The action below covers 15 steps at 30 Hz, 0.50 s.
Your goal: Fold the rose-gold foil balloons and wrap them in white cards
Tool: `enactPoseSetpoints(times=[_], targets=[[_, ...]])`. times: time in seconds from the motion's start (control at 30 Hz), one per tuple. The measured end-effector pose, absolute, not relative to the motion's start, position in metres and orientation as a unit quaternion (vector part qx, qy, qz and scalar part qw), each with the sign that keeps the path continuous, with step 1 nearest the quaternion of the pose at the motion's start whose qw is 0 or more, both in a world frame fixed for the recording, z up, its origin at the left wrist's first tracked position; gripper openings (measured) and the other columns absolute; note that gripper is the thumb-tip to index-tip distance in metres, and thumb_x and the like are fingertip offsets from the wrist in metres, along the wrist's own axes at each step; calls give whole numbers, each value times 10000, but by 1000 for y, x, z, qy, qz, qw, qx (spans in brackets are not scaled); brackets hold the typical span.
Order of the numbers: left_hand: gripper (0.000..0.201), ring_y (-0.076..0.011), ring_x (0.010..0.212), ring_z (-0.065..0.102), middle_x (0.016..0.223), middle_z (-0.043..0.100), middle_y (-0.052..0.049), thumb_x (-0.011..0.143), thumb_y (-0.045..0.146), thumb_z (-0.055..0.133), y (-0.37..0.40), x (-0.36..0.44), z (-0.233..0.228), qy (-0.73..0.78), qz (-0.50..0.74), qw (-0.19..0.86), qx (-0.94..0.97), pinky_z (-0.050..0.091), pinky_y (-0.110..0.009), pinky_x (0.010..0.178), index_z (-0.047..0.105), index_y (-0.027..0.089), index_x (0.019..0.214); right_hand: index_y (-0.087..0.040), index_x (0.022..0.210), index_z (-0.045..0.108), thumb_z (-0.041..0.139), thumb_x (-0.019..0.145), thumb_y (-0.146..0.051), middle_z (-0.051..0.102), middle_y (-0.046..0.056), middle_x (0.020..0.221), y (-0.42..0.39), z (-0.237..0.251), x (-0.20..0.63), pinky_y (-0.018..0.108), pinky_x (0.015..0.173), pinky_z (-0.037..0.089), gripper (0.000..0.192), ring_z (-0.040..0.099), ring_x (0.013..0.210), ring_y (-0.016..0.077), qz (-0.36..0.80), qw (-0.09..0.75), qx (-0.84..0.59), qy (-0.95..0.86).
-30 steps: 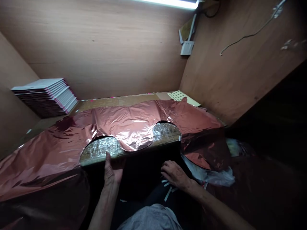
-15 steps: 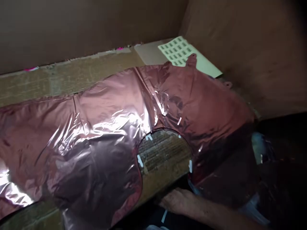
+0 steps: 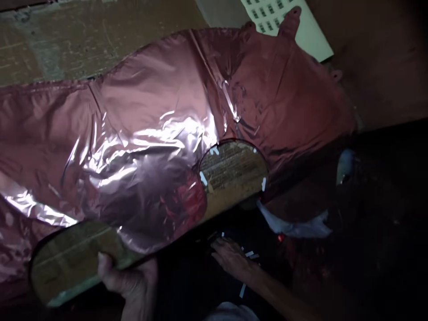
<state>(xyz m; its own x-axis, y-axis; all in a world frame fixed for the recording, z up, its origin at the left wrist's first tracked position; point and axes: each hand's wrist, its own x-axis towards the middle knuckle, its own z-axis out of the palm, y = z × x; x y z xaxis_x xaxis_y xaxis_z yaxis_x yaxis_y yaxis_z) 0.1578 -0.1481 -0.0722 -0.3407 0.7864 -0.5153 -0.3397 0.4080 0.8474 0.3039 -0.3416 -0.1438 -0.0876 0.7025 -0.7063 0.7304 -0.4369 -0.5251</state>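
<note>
The left hand [image 3: 129, 278] grips the table edge [image 3: 76, 272], thumb on top; the right hand [image 3: 230, 256] rests flat, fingers loose, among white strips [image 3: 249, 254] in shadow. The copper foil sheet [image 3: 140, 133] covers the cardboard-topped table, 2 arched cutouts at its near edge. A label sheet [image 3: 284, 22] lies beyond.

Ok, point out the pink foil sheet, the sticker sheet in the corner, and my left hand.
pink foil sheet [image 3: 140, 120], head view, on its shiny crinkled middle.
sticker sheet [image 3: 312, 33], head view, on its bare pale right part.
left hand [image 3: 129, 281], head view, on the knuckles at the table's edge.
</note>
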Motion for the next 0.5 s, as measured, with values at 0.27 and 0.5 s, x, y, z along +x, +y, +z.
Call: enactPoseSetpoints(times=[0.27, 0.5], targets=[[366, -250, 1150, 605, 980, 702, -33, 916, 494, 447, -179, 141, -85, 476, 553, 647, 222, 507, -401, 998, 625, 236, 1107, -200, 1120, 662, 503, 978, -252, 687, 37, 1065, -452, -142, 241, 245, 890, 476, 219, 641, 997, 165, -534, -35, 702, 471], [389, -251, 1161, 608, 1044, 691, 32, 819, 467, 483, -200, 134, -112, 506, 568, 587, 276, 547, -401, 956, 574, 355, 1179, -189, 1046, 687, 427, 997, -222, 704, 57, 1039, -462, -261, 285, 284, 890, 465, 267, 643, 996, 183, -484, -36, 778, 399]])
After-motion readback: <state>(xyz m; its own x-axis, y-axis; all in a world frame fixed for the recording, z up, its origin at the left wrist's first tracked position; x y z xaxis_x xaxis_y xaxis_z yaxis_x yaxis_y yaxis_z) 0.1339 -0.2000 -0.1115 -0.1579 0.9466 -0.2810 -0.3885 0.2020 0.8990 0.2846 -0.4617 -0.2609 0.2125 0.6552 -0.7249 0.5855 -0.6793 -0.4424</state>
